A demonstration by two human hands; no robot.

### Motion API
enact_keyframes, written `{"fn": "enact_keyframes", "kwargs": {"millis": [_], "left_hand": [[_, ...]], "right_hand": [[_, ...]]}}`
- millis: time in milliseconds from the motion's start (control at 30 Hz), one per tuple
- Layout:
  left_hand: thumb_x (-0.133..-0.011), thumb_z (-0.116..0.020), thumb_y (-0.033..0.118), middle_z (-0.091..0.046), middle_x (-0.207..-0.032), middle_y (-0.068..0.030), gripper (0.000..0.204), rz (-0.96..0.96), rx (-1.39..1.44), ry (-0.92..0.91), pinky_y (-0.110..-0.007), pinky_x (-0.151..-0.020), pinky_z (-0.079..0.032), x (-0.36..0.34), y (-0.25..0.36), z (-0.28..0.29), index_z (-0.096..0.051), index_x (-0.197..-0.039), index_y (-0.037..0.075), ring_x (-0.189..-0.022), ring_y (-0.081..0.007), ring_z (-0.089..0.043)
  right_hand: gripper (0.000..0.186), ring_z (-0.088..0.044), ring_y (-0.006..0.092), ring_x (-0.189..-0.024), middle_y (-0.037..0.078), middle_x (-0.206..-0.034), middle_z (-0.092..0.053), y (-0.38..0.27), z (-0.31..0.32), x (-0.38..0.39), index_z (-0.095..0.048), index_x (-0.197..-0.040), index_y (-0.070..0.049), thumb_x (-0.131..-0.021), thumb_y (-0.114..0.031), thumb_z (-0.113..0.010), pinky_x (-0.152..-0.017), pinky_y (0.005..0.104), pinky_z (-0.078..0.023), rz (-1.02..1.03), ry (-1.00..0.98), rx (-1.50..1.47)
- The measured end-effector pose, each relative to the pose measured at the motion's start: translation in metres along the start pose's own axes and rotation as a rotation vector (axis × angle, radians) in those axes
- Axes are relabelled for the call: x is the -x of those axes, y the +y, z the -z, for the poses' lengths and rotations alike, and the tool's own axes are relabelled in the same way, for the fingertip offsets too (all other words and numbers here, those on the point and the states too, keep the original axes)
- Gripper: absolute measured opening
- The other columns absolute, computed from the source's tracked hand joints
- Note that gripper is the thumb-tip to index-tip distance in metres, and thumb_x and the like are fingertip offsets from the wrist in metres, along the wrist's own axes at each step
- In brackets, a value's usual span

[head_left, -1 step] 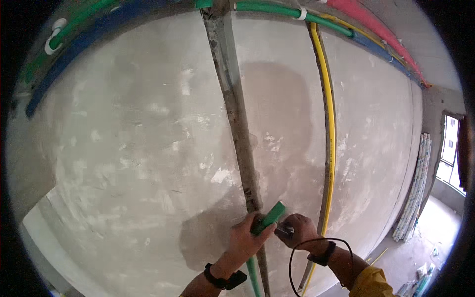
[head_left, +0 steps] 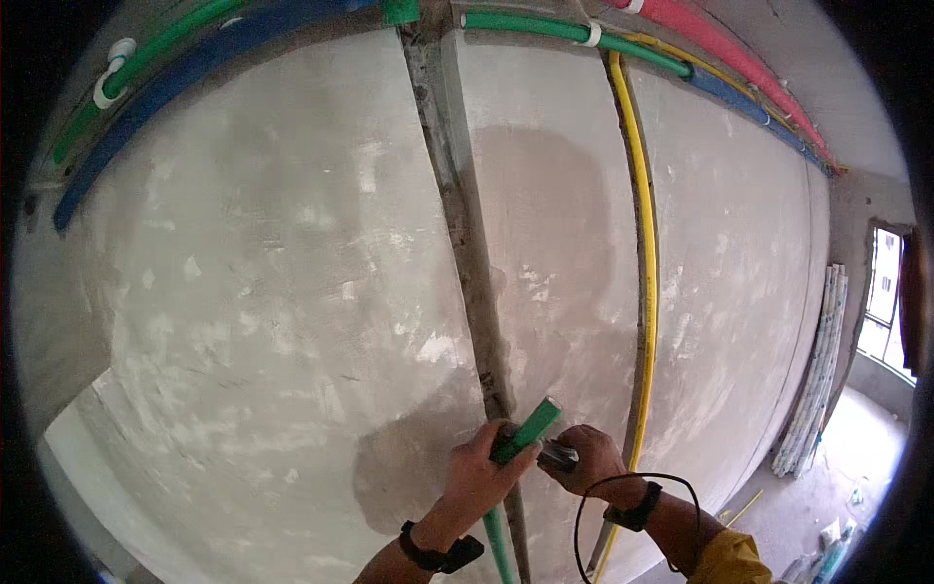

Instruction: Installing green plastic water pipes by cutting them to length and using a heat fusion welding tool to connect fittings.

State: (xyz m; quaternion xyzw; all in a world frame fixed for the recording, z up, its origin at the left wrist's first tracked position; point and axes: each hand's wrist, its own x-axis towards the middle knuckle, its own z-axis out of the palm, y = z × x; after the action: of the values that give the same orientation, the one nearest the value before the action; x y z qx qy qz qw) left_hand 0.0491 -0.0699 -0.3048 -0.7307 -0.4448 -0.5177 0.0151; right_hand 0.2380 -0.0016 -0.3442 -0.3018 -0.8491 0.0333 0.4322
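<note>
My left hand (head_left: 479, 472) is closed round a short green pipe piece (head_left: 530, 424), which tilts up to the right at the lower middle of the wall. Close on its right, my right hand (head_left: 589, 457) grips a metal tool (head_left: 559, 454) whose shape is partly hidden by fingers. Both hands are in front of a vertical dark channel (head_left: 467, 273) cut in the wall. A green pipe (head_left: 496, 535) lies in this channel below my left hand, its top hidden. A black cable (head_left: 693, 501) loops by my right wrist.
A yellow conduit (head_left: 645, 273) runs down another groove to the right. Green (head_left: 525, 24), blue (head_left: 156, 97) and red (head_left: 696, 34) pipes cross overhead. At the right, long bundled lengths (head_left: 817, 370) lean near a window (head_left: 880, 292), with scattered material (head_left: 832, 545) on the floor.
The view has shifted very slightly, with the overhead pipes a little lower in the picture. My hands hold the same things in nearly the same place.
</note>
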Motion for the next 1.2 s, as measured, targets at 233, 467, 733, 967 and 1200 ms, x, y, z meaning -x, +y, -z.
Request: {"fn": "enact_keyframes", "kwargs": {"millis": [233,467,733,967,1200], "left_hand": [[-0.085,-0.068,0.039,-0.062,-0.063,-0.0056,0.041,-0.030,-0.010,0.029,-0.028,-0.050,-0.050,0.003,0.029,0.018,-0.059,-0.099,0.002,-0.053,-0.0155,-0.063],[-0.084,-0.069,0.039,-0.062,-0.062,-0.0048,0.042,0.020,0.011,0.054,-0.027,-0.049,-0.050,-0.009,0.032,0.030,-0.059,-0.099,0.001,-0.055,-0.0135,-0.063],[-0.084,-0.071,0.028,-0.062,-0.064,-0.0025,0.028,-0.185,0.120,0.044,-0.024,-0.050,-0.048,-0.022,-0.004,0.046,-0.061,-0.093,0.004,-0.056,-0.0073,-0.058],[-0.091,-0.062,0.028,-0.062,-0.071,-0.0031,0.023,-0.488,-0.008,0.204,-0.024,-0.055,-0.047,-0.147,0.067,0.098,-0.058,-0.093,0.005,-0.063,-0.0099,-0.058],[-0.094,-0.052,0.043,-0.064,-0.078,-0.0147,0.044,-0.453,-0.166,0.344,-0.039,-0.067,-0.049,-0.269,0.142,0.147,-0.056,-0.097,-0.001,-0.070,-0.0297,-0.062]], "right_hand": [[0.031,-0.062,0.0344,-0.066,0.015,-0.068,-0.059,-0.022,0.023,0.001,-0.059,-0.076,-0.002,-0.076,-0.028,-0.074,-0.058,0.0412,-0.048,-0.038,-0.096,0.059],[0.037,-0.059,0.0387,-0.059,0.019,-0.061,-0.056,-0.031,0.026,-0.007,-0.057,-0.068,0.000,-0.078,-0.033,-0.072,-0.053,0.0422,-0.046,-0.050,-0.156,0.061],[0.031,-0.050,0.0121,-0.051,-0.001,-0.058,-0.050,-0.001,-0.022,0.032,-0.055,-0.075,-0.008,-0.086,-0.034,-0.068,-0.048,0.0300,-0.043,-0.743,-0.110,-0.464],[0.059,-0.064,0.0349,-0.093,0.021,-0.100,-0.063,-0.001,-0.110,0.135,-0.051,-0.114,-0.001,-0.077,-0.041,-0.075,-0.080,0.0415,-0.050,-0.218,-0.240,-0.516],[0.055,-0.066,0.0339,-0.081,0.019,-0.088,-0.064,-0.045,-0.105,0.085,-0.050,-0.116,0.001,-0.076,-0.027,-0.076,-0.067,0.0409,-0.052,-0.490,0.058,-0.406]]}}
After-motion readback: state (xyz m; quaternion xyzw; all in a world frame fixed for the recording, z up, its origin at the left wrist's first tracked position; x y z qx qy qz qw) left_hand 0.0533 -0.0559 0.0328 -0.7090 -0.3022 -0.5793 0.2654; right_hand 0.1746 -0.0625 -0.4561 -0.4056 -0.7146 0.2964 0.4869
